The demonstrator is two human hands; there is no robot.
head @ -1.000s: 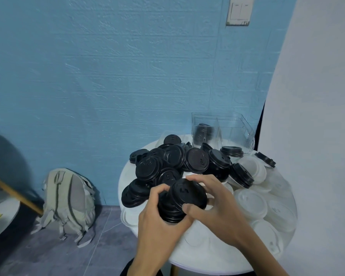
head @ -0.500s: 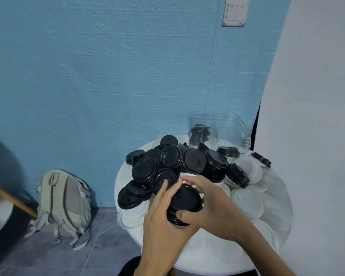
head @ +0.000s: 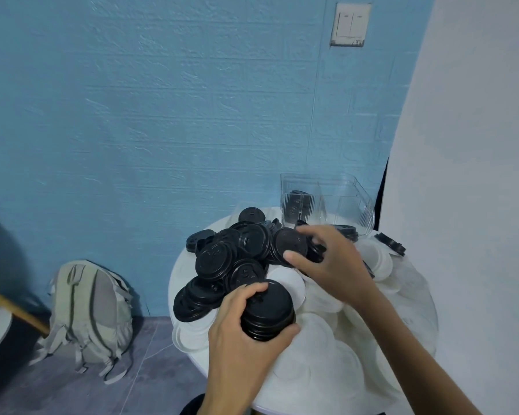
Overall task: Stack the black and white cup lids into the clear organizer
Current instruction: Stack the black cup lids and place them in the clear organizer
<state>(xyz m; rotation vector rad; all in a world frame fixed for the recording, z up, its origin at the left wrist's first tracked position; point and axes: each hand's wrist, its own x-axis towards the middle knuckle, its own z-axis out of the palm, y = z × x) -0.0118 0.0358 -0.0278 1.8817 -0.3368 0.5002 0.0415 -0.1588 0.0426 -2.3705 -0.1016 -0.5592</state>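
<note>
glossy black lid stack [head: 267,313], ridged rims

We see a round white surface [head: 414,298] — black lids [head: 219,262] heaped left, white lids [head: 318,333] right, clear organizer [head: 346,205] at back.

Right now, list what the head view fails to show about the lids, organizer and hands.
- Count in the black stack: left hand wraps it.
- Lid count inside the clear organizer: ribbed walls blur it.
- Right hand fingertips: hidden behind the black lid it pinches.
- White lids: blend into the table.
</note>
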